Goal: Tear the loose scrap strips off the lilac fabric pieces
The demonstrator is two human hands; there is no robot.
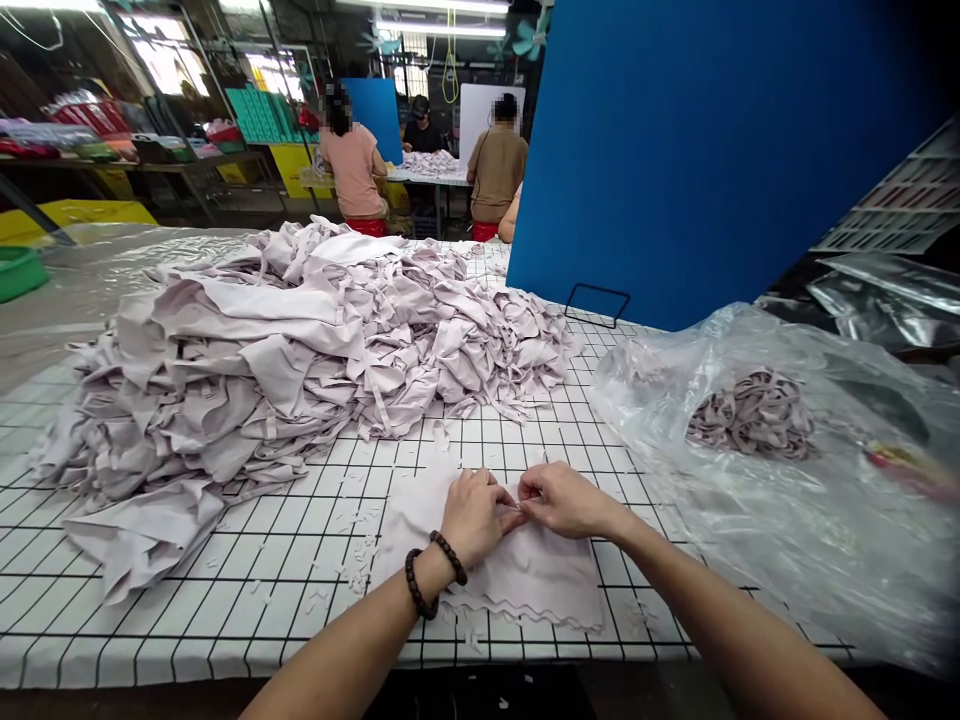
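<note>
A pale lilac-grey piece of fabric point(555, 585) lies on the checked tablecloth in front of me, its wavy edge towards the table's front. Over it, my left hand point(478, 515), with two dark bead bracelets at the wrist, is closed, thumb and fingers pinching the cloth. My right hand point(559, 500) meets it fingertip to fingertip, also pinched at the same spot. Whatever small part sits between the fingertips is too tiny to make out. Small fabric scraps point(356, 550) are scattered left of the piece.
A large heap of similar fabric pieces point(300, 350) fills the left and back of the table. At right lies a clear plastic bag point(757, 500) with bundled fabric strips point(754, 412). A blue panel point(675, 150) stands behind. Several people sit at a farther table point(450, 178).
</note>
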